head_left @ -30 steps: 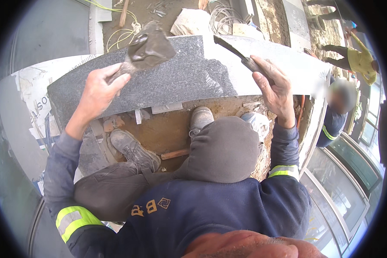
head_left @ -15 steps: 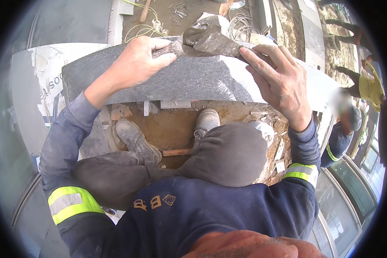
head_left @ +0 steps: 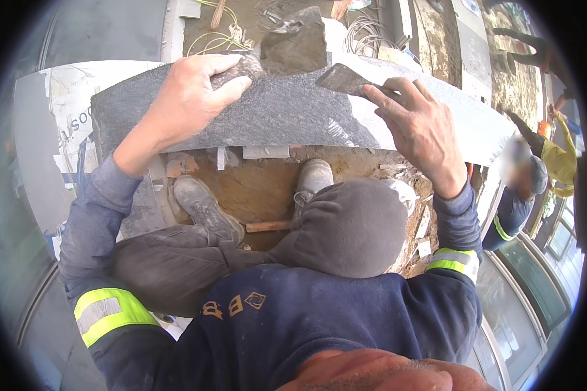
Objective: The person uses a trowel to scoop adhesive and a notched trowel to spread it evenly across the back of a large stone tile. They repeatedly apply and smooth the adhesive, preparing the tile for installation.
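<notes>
My left hand (head_left: 192, 94) pinches a mottled grey piece (head_left: 238, 70) between thumb and fingers above the left half of a stone slab (head_left: 261, 117). What kind of piece it is, I cannot tell. In my right hand (head_left: 421, 124) is a putty knife (head_left: 343, 79), its wide, grey-smeared blade pointing left over the slab. The slab is dark and speckled, with a pale area toward its right end. Beyond its far edge, between my hands, stands a dark, smeared object (head_left: 297, 45); whether it is a tub or a bag is unclear. The blade is apart from it.
Coiled cable (head_left: 370, 36) and a yellow-green cord (head_left: 218, 42) lie beyond the slab. A piece of wood (head_left: 269, 226) lies between my shoes on the dirt. Glazed panels (head_left: 104, 32) stand at left. At right are other people, one in a yellow top (head_left: 559, 144).
The putty knife has come away from the dark object, toward me, showing its whole blade. My left hand has shifted slightly left with the grey piece. The dark object now looks more upright.
</notes>
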The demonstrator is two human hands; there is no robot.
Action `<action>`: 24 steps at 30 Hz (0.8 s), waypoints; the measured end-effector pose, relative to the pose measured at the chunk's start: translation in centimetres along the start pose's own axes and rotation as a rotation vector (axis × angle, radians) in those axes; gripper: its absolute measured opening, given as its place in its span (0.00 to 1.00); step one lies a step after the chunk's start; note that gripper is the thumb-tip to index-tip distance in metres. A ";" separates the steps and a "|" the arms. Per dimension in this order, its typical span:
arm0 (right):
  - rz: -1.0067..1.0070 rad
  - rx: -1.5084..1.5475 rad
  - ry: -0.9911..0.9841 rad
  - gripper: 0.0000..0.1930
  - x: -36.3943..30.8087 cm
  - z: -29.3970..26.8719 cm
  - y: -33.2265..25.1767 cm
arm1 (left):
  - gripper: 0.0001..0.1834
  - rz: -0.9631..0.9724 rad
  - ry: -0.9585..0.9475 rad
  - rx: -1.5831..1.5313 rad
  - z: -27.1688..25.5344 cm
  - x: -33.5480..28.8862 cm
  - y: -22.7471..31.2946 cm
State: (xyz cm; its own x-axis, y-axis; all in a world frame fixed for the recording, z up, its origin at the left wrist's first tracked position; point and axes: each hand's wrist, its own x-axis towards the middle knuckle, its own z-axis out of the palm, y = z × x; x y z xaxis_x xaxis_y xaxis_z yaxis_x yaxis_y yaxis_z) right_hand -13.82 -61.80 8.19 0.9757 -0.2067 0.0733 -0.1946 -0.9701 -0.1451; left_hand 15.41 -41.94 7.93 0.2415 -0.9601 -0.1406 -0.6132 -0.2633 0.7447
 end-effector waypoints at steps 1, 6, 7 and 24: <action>0.065 0.010 -0.048 0.20 -0.5 0.6 0.7 | 0.19 -0.036 0.041 -0.058 -0.2 -0.6 -0.1; 0.505 0.288 -0.055 0.18 -2.7 4.7 3.6 | 0.22 -0.255 0.094 -0.184 -3.7 -3.6 -1.1; 0.527 0.317 -0.030 0.19 -2.6 5.6 3.5 | 0.22 -0.278 0.122 -0.173 -4.0 -4.3 -1.7; 0.468 0.118 0.070 0.16 -0.2 11.0 1.9 | 0.23 -0.350 0.227 -0.254 -5.0 -6.5 -7.7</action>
State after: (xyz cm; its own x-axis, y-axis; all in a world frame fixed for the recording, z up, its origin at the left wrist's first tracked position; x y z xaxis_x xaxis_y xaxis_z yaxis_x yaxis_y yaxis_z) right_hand -13.29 -62.22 -2.94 0.7766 -0.6288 0.0387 -0.5937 -0.7510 -0.2891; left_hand 22.32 -33.19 6.43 0.5755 -0.7661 -0.2860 -0.2697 -0.5079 0.8181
